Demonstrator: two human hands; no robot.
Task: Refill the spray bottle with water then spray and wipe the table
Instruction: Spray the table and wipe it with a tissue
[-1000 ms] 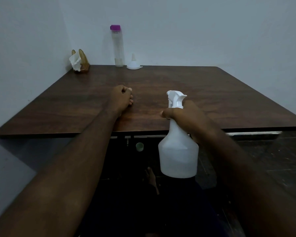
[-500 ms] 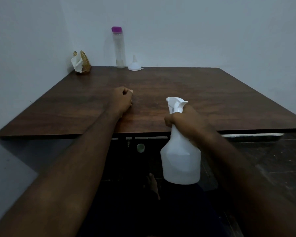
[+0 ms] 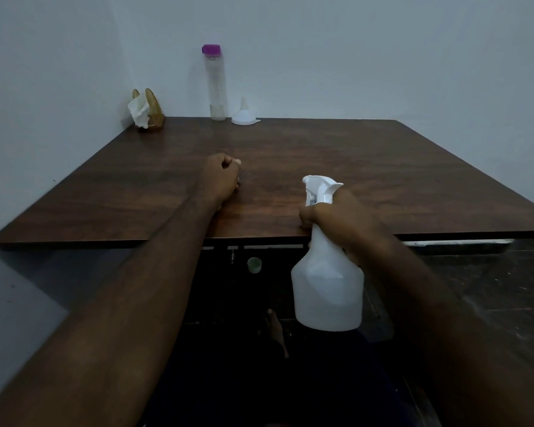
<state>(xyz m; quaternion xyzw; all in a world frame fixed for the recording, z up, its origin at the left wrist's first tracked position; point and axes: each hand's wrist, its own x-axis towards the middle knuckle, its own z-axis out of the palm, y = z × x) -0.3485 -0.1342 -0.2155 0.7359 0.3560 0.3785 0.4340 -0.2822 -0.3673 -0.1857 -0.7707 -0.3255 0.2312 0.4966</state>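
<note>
My right hand (image 3: 339, 215) grips the neck of a white spray bottle (image 3: 327, 291), which hangs upright in front of the near edge of the dark wooden table (image 3: 321, 155). Its trigger head sticks up above my fingers. My left hand (image 3: 221, 178) rests on the table as a closed fist, with nothing seen in it. At the back of the table stand a tall clear water bottle (image 3: 217, 84) with a purple cap and a white funnel (image 3: 244, 114), mouth down.
A tissue holder (image 3: 147, 110) with white paper sits in the back left corner against the walls. Under the table lie a small green cap (image 3: 254, 264) and a bare foot (image 3: 275, 328) on the dark floor.
The spray bottle in my right hand has sunk a little lower in view and shifted slightly right. My left fist has stayed in place on the table.
</note>
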